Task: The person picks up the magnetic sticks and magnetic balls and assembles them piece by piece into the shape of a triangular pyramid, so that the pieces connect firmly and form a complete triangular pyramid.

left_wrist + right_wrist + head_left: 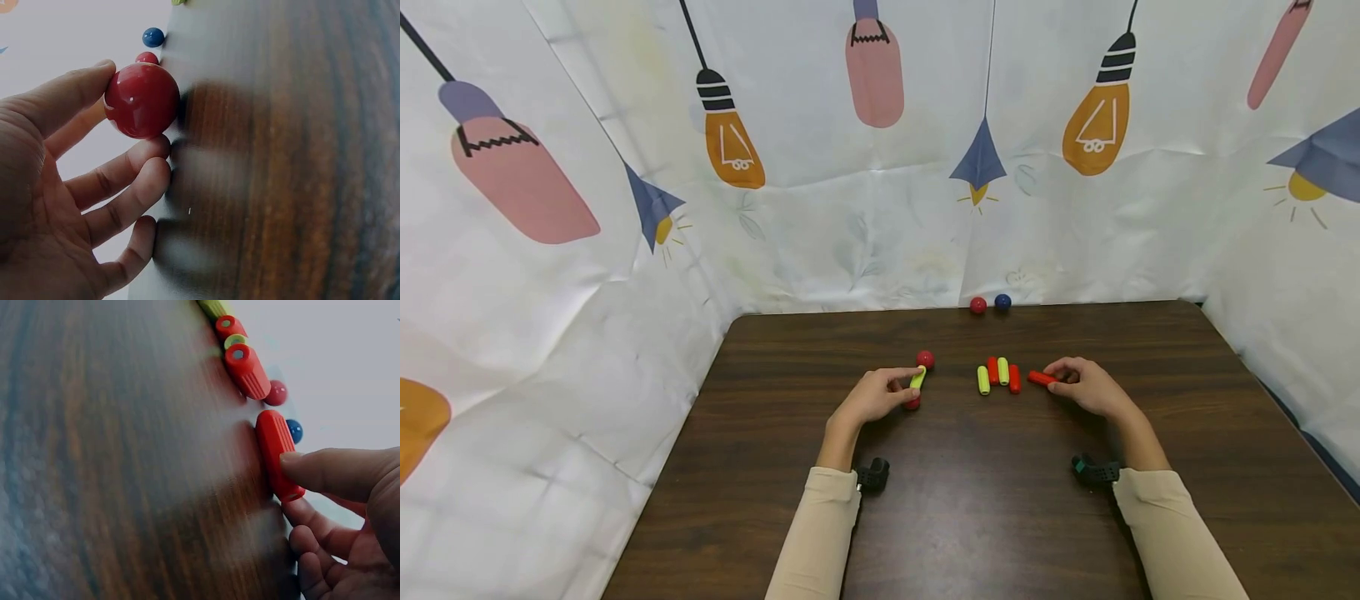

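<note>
My left hand (872,395) pinches a yellow-green rod (918,379) between thumb and fingers. A red ball (925,359) sits at the rod's far end and another red ball (912,403) at its near end. In the left wrist view the near ball (142,100) hides the rod. On the right, thumb and fingers of my right hand (1092,388) grip a short ribbed red rod (275,453), low over the table. Between the hands lie several loose rods, two of them red (1015,379) and two yellow-green (983,380), with grey discs in their ends.
Along the table's back edge stand a red ball (978,306) and a blue ball (1003,302), side by side. The dark wooden table (970,517) meets a white printed curtain (880,225) behind. A dark wrist strap (872,475) is on the left wrist, another (1096,471) on the right.
</note>
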`<action>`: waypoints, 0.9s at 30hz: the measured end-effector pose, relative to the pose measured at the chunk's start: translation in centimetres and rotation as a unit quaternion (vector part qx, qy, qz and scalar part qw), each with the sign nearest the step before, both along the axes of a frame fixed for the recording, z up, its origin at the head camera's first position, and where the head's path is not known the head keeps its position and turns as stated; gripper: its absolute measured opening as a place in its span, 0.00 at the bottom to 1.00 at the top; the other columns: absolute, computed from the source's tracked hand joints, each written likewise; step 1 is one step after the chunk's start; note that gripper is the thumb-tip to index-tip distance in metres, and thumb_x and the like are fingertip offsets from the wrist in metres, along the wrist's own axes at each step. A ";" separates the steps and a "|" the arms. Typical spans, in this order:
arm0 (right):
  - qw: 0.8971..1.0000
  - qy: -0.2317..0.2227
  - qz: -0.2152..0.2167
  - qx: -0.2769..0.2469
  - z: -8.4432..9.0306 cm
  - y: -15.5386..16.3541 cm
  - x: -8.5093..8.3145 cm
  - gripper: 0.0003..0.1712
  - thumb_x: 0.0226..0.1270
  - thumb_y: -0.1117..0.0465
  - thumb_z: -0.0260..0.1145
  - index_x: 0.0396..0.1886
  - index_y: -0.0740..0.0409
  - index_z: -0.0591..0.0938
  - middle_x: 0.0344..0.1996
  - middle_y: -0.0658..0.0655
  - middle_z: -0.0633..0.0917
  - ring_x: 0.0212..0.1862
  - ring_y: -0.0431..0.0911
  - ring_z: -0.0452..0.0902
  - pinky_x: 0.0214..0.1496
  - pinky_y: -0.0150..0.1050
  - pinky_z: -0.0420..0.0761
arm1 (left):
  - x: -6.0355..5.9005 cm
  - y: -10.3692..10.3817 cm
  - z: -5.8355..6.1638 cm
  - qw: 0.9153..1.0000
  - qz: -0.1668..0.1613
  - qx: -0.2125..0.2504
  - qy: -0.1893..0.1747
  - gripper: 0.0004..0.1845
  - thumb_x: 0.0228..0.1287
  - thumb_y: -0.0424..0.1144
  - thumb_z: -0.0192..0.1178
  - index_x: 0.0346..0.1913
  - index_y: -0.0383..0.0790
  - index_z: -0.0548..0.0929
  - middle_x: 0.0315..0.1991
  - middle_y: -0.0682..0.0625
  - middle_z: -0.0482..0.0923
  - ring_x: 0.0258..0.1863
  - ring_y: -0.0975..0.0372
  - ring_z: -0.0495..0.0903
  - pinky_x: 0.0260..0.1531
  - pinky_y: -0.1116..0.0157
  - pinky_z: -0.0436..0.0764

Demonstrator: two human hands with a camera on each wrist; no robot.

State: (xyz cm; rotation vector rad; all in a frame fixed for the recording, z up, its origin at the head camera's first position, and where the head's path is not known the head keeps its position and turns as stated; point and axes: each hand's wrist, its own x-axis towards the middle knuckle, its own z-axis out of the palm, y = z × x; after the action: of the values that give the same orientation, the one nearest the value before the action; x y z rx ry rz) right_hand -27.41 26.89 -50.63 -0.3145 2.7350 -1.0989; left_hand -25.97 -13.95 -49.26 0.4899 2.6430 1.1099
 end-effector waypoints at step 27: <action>1.000 0.004 -0.003 0.001 0.6 1.4 0.5 0.15 0.73 0.59 0.67 0.54 0.62 0.83 0.40 0.59 0.83 0.37 0.48 0.73 0.39 0.41 0.72 | 0.1 -0.3 0.2 1.000 -0.001 0.018 -0.015 0.22 0.74 0.47 0.62 0.69 0.57 0.79 0.32 0.48 0.79 0.23 0.63 0.68 0.26 0.67 0.68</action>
State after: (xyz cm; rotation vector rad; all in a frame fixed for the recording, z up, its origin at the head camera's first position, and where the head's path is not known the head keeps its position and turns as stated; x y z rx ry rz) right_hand -26.88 28.28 -50.03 -0.3109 2.7449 -1.0998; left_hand -25.85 -14.29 -49.08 0.4796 2.5995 1.1571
